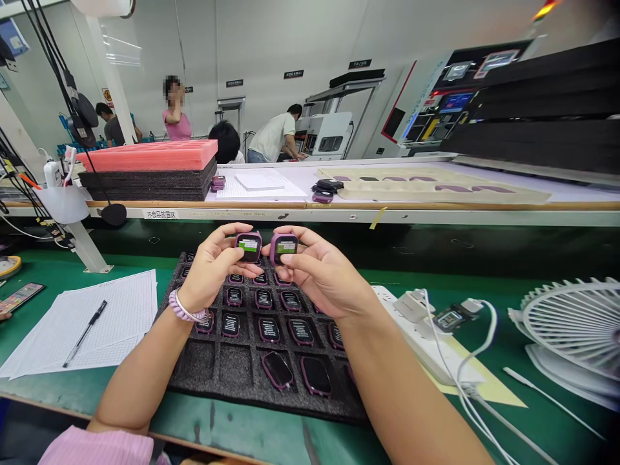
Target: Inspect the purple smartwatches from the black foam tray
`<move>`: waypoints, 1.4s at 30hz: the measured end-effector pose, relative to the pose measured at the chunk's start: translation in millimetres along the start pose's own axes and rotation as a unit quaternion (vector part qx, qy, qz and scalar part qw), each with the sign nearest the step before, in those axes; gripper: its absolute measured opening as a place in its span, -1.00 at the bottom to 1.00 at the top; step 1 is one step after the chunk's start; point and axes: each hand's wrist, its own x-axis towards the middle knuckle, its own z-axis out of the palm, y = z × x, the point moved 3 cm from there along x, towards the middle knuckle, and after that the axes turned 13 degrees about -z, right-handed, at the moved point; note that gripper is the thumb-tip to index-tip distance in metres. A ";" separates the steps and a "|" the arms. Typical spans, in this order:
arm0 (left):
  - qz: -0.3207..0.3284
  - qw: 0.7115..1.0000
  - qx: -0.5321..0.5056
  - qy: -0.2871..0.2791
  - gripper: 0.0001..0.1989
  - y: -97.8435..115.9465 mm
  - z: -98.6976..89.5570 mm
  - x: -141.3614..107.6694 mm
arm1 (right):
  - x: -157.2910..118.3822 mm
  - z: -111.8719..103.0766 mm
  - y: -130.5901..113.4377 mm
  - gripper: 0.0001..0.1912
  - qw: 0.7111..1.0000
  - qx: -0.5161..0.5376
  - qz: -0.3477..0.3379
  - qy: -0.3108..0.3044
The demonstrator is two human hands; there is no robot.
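Observation:
My left hand (217, 265) holds a purple-framed smartwatch (249, 247) between thumb and fingers, its screen lit with a green band. Close beside it, my right hand (314, 268) grips a second purple-framed smartwatch (285, 248), also showing green. Both are raised above the far part of a black foam tray (194, 381). Several similar watches lie in the tray's compartments, many with white text on their screens. In the near row, one dark-screened watch (278, 371) lies tilted, and another (316, 376) is to its right. Two near-left compartments hold nothing.
Papers (43, 329) with a pen (87, 332) lie left. A power strip (416, 336) with white cables and a white fan (576, 329) stand right. Above runs a shelf edge (436, 217) bearing red and black foam (150, 157). Several people are beyond; a phone (22, 298) is far left.

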 end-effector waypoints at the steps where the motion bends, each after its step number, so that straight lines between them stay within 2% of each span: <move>1: -0.001 1.000 -0.001 -0.002 -0.56 0.1 0.1 0.2 | -0.1 0.2 0.0 -0.38 1.000 0.001 0.002 0.000; 27: -0.005 1.000 0.015 -0.010 -0.50 0.8 3.6 -0.3 | 0.5 -2.2 0.8 -0.42 0.999 -0.022 -0.025 -0.001; 37: -0.005 1.000 0.022 -0.008 -0.47 1.6 3.2 -4.4 | -3.1 0.2 -1.5 -0.41 0.999 -0.039 -0.030 -0.021; 42: 0.017 0.999 0.032 -0.003 -0.46 16.6 5.0 3.8 | 13.3 5.3 -14.2 -0.42 0.997 -0.024 -0.053 -0.050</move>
